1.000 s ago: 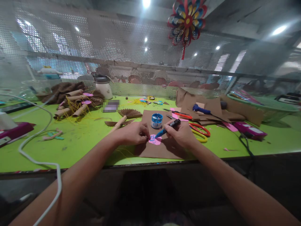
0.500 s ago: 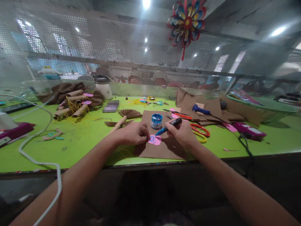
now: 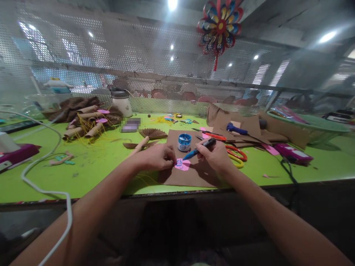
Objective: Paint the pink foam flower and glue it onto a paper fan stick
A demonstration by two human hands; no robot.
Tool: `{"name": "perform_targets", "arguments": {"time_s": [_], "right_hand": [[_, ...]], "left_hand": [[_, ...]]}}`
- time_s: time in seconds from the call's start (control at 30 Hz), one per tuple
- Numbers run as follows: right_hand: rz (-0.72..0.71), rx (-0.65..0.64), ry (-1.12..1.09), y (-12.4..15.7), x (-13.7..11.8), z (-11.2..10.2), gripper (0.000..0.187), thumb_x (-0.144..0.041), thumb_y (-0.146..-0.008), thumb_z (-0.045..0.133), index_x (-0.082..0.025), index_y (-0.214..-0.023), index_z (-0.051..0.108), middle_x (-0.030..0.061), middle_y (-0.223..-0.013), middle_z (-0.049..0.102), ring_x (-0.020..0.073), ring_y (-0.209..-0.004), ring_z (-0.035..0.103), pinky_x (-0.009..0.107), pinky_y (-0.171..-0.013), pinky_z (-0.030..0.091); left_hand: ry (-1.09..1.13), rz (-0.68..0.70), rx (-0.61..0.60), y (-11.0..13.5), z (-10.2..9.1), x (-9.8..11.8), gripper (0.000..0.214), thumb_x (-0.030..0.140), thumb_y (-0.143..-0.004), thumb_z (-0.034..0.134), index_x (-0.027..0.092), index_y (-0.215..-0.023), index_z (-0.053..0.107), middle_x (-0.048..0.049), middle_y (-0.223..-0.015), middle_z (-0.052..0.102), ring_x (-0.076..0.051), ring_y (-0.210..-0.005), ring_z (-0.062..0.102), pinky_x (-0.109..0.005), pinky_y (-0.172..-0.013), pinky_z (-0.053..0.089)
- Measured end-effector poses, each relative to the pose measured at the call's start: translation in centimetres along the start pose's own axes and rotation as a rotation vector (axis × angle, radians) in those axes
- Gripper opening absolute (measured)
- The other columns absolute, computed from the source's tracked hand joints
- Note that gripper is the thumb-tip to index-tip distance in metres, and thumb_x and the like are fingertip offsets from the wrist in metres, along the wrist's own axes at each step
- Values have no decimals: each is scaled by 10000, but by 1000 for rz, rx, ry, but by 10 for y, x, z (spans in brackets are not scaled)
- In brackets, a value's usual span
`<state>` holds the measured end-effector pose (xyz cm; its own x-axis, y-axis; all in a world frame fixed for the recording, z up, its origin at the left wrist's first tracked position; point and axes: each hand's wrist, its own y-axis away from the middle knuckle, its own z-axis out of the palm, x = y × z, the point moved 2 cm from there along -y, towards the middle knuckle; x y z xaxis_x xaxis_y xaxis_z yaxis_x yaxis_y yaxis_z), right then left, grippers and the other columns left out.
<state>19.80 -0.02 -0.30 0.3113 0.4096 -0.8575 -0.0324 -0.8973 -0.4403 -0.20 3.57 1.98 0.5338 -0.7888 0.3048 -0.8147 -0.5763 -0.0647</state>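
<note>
The left hand (image 3: 159,156) has hardly stirred, its fingers curled together at the left edge of the pink slip (image 3: 184,167); I can't tell whether they pinch it or just press it down on the brown sheet (image 3: 191,179), in front of the blue jar (image 3: 184,142). The right hand (image 3: 218,156) pinches the marker (image 3: 206,145) between thumb and fingers, and its tip has eased toward the slip's far edge, just off the blue marks (image 3: 179,163), which I read as a small gap between strokes. Across the green table (image 3: 97,173) I count at least four paper tubes (image 3: 95,129) with two clear pink ovals (image 3: 102,120), one spread fan (image 3: 154,133), one jar, one slip under the pen, one marker, two scissor loops (image 3: 245,156), red and yellow, and one glue gun (image 3: 237,129).
</note>
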Motion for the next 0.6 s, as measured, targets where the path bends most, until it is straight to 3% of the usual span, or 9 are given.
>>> {"name": "perform_targets", "arguments": {"time_s": [0.3,0.5,0.6], "right_hand": [[44,172,-12,-4,3,-6,308,-409,-749,579,-143,-595,564,-2,-453,541,91,-385,445,215,-401,354],[44,346,-25,-9,5,-14,310,-361,-730,582,-150,-508,539,-4,-414,522,97,-380,451,220,-404,356],[36,393,-75,-11,6,-17,284,-350,-723,589,-148,-527,548,-5,-413,523,104,-384,455,225,-405,359]], "left_hand": [[40,-29,-38,2,-3,1,240,283,-756,501,196,-914,661,-36,-928,630,-159,-800,571,-253,-744,422],[-23,-88,127,5,-5,4,380,340,-735,548,207,-1090,527,-56,-1086,592,-225,-987,535,-331,-854,402],[-12,-46,85,3,-2,8,461,320,-731,567,229,-1176,485,-56,-1170,563,-234,-1054,510,-335,-891,385]]}}
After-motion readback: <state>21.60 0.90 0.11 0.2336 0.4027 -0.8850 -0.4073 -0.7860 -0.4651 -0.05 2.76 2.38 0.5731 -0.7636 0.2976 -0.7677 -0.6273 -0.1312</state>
